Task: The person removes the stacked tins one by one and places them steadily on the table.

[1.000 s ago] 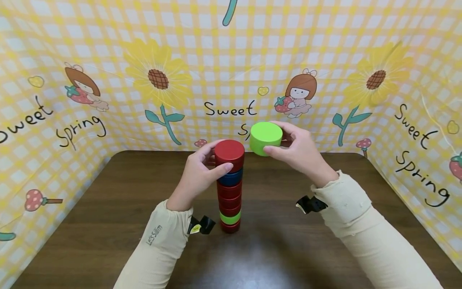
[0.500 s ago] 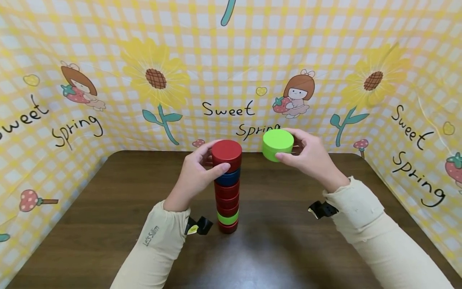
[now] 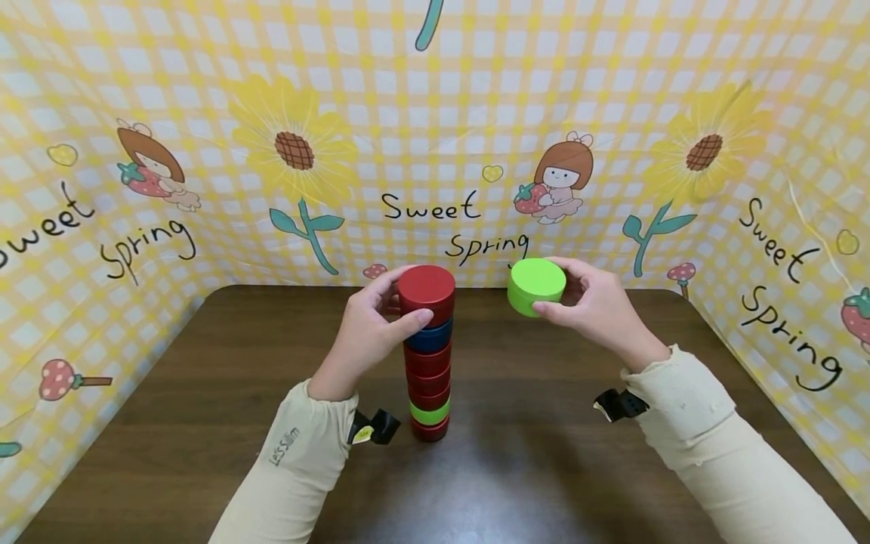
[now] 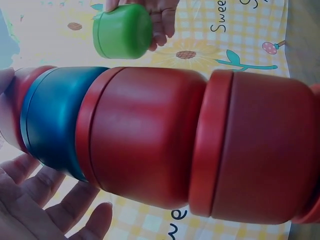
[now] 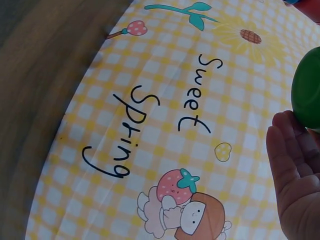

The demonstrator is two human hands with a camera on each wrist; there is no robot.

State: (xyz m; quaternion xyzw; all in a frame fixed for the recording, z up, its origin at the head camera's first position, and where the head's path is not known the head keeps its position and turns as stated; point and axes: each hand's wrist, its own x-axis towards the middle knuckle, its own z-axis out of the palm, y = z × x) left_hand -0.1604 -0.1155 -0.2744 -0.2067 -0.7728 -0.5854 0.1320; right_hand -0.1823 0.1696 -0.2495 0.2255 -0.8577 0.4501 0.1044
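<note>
A tall upright stack of round lidded tins stands at the middle of the table. At its top is a red tin (image 3: 427, 285), with a blue tin (image 3: 432, 338) below it, then two red ones, a lower green tin (image 3: 430, 412) and a red bottom tin (image 3: 430, 431). My left hand (image 3: 372, 331) grips the top red tin, thumb in front and fingers round the far side. To the right of the stack, my right hand (image 3: 600, 311) holds another bright green tin (image 3: 536, 283) in the air, lid up. The left wrist view shows the blue tin (image 4: 60, 120) close up.
The dark brown wooden table (image 3: 204, 393) is walled in at the back and sides by a yellow checked cloth (image 3: 408, 113) printed with sunflowers and lettering. Black wrist cameras (image 3: 618, 405) are strapped under both cream sleeves (image 3: 707, 431).
My right hand has carried the green tin rightward and down, away from the stack's top. My left hand keeps its grip on the top red tin; the stack stands as before.
</note>
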